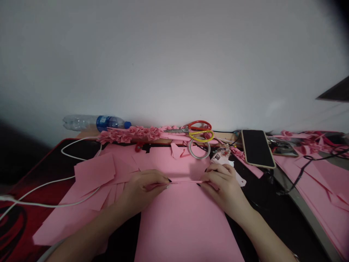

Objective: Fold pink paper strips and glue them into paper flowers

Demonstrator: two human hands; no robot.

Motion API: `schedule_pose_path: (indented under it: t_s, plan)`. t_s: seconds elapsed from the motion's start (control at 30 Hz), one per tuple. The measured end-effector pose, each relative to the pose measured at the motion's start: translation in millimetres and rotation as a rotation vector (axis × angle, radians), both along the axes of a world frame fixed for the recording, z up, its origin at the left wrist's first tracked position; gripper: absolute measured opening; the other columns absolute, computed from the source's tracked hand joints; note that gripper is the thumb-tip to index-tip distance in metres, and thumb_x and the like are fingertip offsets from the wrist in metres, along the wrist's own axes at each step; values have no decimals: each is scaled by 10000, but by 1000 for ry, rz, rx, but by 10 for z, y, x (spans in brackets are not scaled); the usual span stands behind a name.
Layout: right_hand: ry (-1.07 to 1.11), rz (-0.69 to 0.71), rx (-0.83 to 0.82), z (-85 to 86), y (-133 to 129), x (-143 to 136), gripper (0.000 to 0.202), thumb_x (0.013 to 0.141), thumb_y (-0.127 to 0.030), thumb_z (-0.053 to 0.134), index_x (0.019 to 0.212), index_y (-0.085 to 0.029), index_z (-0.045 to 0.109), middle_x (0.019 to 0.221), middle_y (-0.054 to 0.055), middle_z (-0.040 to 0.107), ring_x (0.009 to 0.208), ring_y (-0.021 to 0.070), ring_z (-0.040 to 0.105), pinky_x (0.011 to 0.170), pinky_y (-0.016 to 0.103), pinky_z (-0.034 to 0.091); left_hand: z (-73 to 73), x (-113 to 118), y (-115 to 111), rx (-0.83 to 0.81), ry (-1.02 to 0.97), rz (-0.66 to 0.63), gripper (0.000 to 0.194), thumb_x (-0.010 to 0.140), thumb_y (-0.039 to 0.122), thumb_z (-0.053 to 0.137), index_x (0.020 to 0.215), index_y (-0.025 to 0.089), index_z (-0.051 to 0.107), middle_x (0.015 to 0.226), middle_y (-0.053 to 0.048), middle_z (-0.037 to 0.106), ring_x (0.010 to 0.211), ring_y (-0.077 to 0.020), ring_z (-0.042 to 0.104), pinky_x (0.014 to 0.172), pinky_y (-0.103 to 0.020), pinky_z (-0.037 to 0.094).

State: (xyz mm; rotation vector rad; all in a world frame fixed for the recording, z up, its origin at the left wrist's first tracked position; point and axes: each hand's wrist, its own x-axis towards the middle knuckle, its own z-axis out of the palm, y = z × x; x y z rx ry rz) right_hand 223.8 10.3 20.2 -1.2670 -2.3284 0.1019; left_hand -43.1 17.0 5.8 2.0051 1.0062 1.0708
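A thin length of folded pink paper [185, 182], seen almost edge-on, stretches level between my two hands. My left hand [144, 191] pinches its left end between thumb and fingertips. At the other end, my right hand [223, 183] is closed on it in a similar pinch. Beneath both hands lies a large pink paper sheet [188, 225]. Just beyond it are a roll of tape [200, 157] and a small folded pink piece [177, 151]. Whether the held paper has one layer or more is hard to make out.
Loose pink squares [95, 173] overlap on the left, crossed by white cables [51, 206]. Along the wall lie a plastic bottle [106, 123], pink paper flowers [140, 133] and red-and-yellow-handled scissors [200, 126]. A phone [258, 148] and a black cord [297, 178] are on the right.
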Motion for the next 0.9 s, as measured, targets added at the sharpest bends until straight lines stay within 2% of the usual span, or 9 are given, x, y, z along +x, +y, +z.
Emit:
schedule_pose_path:
  t_s: [0.2,0.43,0.67,0.9]
  plan:
    - [62,28,-19,-16,-4,-15,160,904,-197,555,765,-208,634,707,-2,663,855,184,603,823,361,288,0,17,2,-3,-8,-16,112,843,154,608,777,173,697,759,-25,725,704,-132,677,616,-197,529]
    - [45,-16,-32,45,25,11,119,870,-258,618,771,-219,670,752,10,673,849,194,599,800,357,305,47,-7,13,-74,11,23,110,836,173,610,767,176,695,770,-22,728,700,-138,675,618,-206,536]
    - [117,19,-62,50,36,53,113,877,-166,603,793,-212,662,748,-1,690,857,194,583,808,357,299,17,-30,34,-99,1,34,109,824,180,604,768,182,696,781,-25,729,713,-143,672,620,-211,530]
    - [119,7,-89,76,15,55,97,832,-122,652,844,-217,662,766,-12,686,849,202,542,773,352,274,64,-26,28,-182,31,75,118,810,204,597,754,191,700,774,-21,725,706,-152,661,629,-227,521]
